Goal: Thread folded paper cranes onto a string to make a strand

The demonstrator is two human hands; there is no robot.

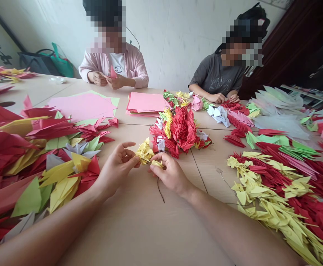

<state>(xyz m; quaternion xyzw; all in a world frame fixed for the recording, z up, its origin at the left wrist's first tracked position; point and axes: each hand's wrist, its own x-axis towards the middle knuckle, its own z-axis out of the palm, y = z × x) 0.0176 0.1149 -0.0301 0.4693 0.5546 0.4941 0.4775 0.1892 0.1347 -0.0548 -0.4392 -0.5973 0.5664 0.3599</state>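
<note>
At the middle of the table, my left hand [121,162] is closed, pinching the near edge of a bunch of yellow folded paper pieces [145,149]. My right hand [172,173] pinches a single yellow folded paper piece [157,163] between thumb and fingers, close beside that bunch. A dark thin cord [159,192] hangs below my right hand and lies on the table, and a short stretch of it shows between my hands. Just beyond them rests a heap of strung red folded paper pieces [182,129] with some yellow and white ones.
Loose folded papers [20,166] pile up at left. Yellow strung garlands [278,218] and red ones lie at right. Pink sheets [147,101] are stacked at the back. Across the table [161,229], a person in a pink shirt [138,64] and one in grey [215,75] handle paper.
</note>
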